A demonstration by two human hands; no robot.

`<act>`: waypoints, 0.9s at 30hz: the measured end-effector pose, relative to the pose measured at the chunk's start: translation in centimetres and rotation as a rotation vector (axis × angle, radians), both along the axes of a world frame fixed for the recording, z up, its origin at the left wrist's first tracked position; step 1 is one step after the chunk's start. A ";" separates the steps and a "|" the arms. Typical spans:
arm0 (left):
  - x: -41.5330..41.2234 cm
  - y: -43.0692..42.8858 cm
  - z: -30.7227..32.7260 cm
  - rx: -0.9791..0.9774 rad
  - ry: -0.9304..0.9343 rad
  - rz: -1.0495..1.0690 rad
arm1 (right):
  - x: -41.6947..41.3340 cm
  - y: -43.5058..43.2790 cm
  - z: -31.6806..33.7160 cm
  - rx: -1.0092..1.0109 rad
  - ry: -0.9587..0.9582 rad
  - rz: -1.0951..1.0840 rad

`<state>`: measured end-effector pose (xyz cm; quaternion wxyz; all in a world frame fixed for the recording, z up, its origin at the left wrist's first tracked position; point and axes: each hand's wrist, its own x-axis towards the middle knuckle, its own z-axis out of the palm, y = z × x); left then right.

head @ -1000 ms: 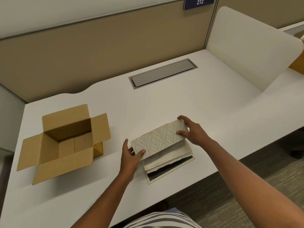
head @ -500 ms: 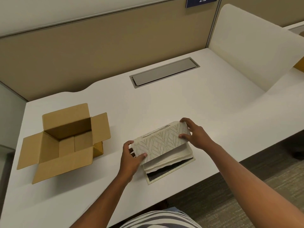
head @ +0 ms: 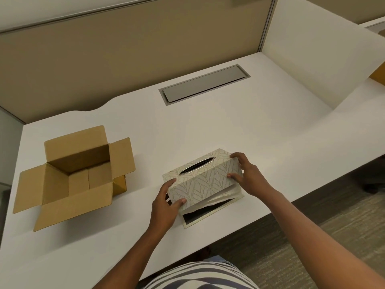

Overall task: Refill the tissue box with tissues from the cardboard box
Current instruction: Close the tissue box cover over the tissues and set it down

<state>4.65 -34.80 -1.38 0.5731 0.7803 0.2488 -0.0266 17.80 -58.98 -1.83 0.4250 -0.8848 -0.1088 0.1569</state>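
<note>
A leaf-patterned tissue box cover (head: pixel 205 179) with a slot in its top is held over a stack of white tissues (head: pixel 220 197). The stack lies on the box's flat base (head: pixel 210 215), whose dark inside shows at the front. My left hand (head: pixel 166 203) grips the cover's near-left corner. My right hand (head: pixel 248 176) grips its right end. The cover sits slightly tilted, with tissues showing under its front edge. A brown cardboard box (head: pixel 73 176) stands to the left with its flaps open, and I see no tissues inside it.
The white desk (head: pixel 229 130) has a grey cable hatch (head: pixel 204 84) set into it at the back. A tan partition wall runs behind it, and a white divider panel (head: pixel 312 49) stands at the right. The desk's front edge is just below the tissue box base.
The cover has turned from tilted on its side to upright, slot facing up, and has come down over the tissue stack. Both hands kept their hold on its ends.
</note>
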 end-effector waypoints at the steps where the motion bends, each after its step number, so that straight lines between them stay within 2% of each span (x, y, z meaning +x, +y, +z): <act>1: 0.0 0.1 0.1 0.005 0.004 -0.009 | -0.1 0.1 0.0 0.006 -0.001 -0.012; 5: -0.1 -0.2 0.1 0.025 0.005 -0.020 | -0.4 -0.3 -0.3 0.001 -0.002 -0.009; 8: -0.1 -0.3 0.2 0.032 0.009 -0.006 | -1.3 -0.7 -0.8 0.084 -0.020 -0.028; 12: -0.1 -0.2 0.2 0.017 0.005 -0.012 | -4.0 -0.9 -1.7 0.253 0.020 -0.391; 15: 0.0 -0.1 0.2 0.031 0.007 -0.008 | -6.9 -0.8 -3.4 0.284 0.202 -0.639; 18: 0.1 0.1 0.2 0.043 0.024 -0.004 | -8.3 0.0 -4.7 0.478 0.573 -0.832; 19: 0.2 0.1 0.2 0.042 0.025 -0.005 | -8.3 0.3 -5.0 0.526 0.641 -0.832; 21: 0.2 0.2 0.2 0.041 0.024 -0.009 | -8.0 1.0 -5.5 0.511 0.659 -0.768; 27: 0.2 0.3 0.2 0.060 0.039 -0.023 | -6.7 3.0 -6.0 0.315 0.519 -0.660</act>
